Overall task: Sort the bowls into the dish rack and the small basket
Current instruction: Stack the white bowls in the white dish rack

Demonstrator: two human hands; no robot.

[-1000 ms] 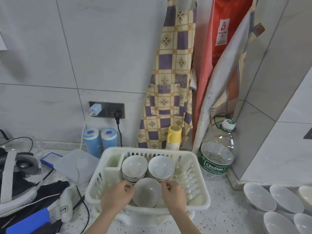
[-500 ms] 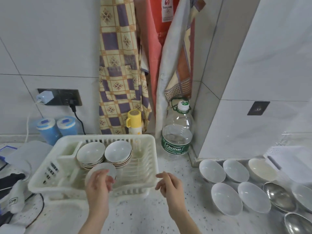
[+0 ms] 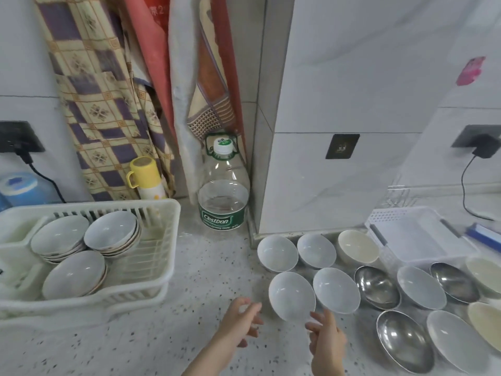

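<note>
Bowls wait in two groups in the head view, the only view there is. The dish rack [image 3: 162, 240] at the left of the desk [image 3: 135, 343] already holds two stacks of white bowls [image 3: 86, 237] and one more leaning in front of them. To the right, loose bowls lie spread on the desk: white ones, steel bowls [image 3: 376, 287] and cream ones, with the small basket [image 3: 417, 234] behind them, seemingly with nothing in it.

Both hands are empty and low in the frame. The left hand [image 3: 241, 321] has loosely spread fingers; the right hand [image 3: 325, 337] also shows relaxed, parted fingers [image 3: 315, 318], its tips just beside the rim of the nearest white bowl [image 3: 291, 295]. Whether they touch that rim I cannot tell.

I judge the step to be the reach for another bowl. The next move calls for closing on that near white bowl by its rim, lifting it clear of its neighbour [image 3: 336, 290], which sits close against it, and carrying it left to the rack, where white bowls appear to belong.

The rack's left end runs off the frame. The bowls at the far right are cut by the edge, so their count is uncertain. Motion blur softens the hands.
</note>
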